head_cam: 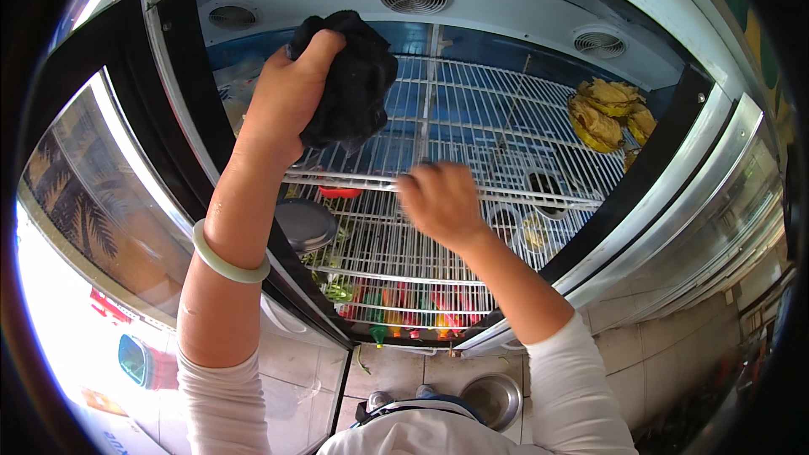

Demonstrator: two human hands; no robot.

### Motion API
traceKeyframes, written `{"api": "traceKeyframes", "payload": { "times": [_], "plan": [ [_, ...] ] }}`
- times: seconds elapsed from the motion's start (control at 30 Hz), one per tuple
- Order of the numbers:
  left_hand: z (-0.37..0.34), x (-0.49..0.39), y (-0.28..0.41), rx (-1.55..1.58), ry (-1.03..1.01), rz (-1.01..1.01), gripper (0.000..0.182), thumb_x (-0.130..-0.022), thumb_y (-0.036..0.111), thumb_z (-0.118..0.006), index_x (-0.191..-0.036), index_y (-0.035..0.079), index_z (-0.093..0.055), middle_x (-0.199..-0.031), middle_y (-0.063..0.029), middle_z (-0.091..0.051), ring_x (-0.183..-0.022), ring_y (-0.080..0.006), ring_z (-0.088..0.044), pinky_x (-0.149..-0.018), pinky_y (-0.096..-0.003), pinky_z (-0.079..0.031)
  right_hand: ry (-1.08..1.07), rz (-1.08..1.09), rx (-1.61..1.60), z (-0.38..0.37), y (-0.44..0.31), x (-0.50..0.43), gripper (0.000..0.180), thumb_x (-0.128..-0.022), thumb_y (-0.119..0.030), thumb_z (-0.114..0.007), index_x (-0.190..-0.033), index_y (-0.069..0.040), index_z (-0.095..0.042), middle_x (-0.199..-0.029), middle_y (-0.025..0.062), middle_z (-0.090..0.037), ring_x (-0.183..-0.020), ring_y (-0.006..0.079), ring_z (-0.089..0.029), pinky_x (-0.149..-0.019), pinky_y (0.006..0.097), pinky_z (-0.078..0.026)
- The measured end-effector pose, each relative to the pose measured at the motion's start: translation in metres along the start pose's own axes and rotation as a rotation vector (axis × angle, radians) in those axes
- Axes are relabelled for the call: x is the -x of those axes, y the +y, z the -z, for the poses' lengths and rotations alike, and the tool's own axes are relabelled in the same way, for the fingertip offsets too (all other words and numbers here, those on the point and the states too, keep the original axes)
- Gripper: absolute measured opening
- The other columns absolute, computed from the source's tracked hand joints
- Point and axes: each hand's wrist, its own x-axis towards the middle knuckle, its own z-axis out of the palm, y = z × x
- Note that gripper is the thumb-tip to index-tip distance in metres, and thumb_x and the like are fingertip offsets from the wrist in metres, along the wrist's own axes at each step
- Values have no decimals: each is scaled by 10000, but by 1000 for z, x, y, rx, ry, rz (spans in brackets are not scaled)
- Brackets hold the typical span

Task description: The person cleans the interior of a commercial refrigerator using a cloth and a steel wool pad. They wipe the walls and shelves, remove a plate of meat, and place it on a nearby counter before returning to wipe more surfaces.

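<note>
My left hand (287,88) is raised inside an open display refrigerator and grips a bunched black cloth (357,85). The cloth hangs above the left part of the upper white wire shelf (468,107). Lower and to the right, my right hand (442,202) is at that shelf's front rail (531,198), its fingers curled. Motion blurs this hand, and whether it grips the rail or holds anything is not clear. A pale bangle (231,265) circles my left forearm.
Wrapped yellow produce (597,123) lies at the shelf's right end. Below are a grey round lid (306,225), a red container (339,191), leafy greens (338,291), bowls and several colourful bottles (395,322). A glass door (120,164) stands left; a metal basin (496,398) sits by my feet.
</note>
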Motion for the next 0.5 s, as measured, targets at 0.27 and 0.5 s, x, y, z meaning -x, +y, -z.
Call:
{"api": "traceKeyframes", "payload": {
  "times": [0.27, 0.5],
  "plan": [
    [19, -6, -12, 40, 51, 19, 547, -842, 371, -657, -1126, -93, -603, -955, -130, -685, -813, -198, -692, -721, -307, -567, 178, -156, 35, 49, 51, 25, 245, -744, -32, -634, -963, -137, -602, -896, 17, -539, -849, 198, -493, -776, 405, -347],
    [-13, -9, -8, 75, -24, 25, 478, -852, 326, -658, -1094, -81, -592, -931, -123, -670, -766, -204, -689, -671, -321, -584, 48, -68, 10, -7, -6, 4, 157, -828, -238, -633, -973, -181, -618, -897, 2, -510, -869, 195, -480, -695, 345, -382]
  ]
}}
